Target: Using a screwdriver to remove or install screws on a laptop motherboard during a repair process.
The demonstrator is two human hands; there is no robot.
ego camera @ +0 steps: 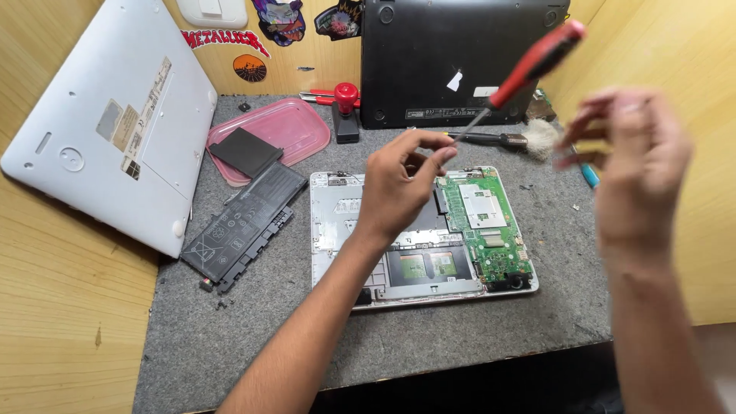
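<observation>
My left hand pinches the thin metal shaft of a red-handled screwdriver. The tool slants up to the right, above an opened silver laptop base. A green circuit board fills the right part of that base. My right hand is raised to the right of the base, blurred, with its fingers curled towards the thumb. Whether it holds anything small is unclear. A blue tool lies on the mat just left of it.
A black battery pack lies left of the base on the grey mat. Behind are a pink tray holding a black part, a white laptop cover, a black laptop against the wall, and a brush.
</observation>
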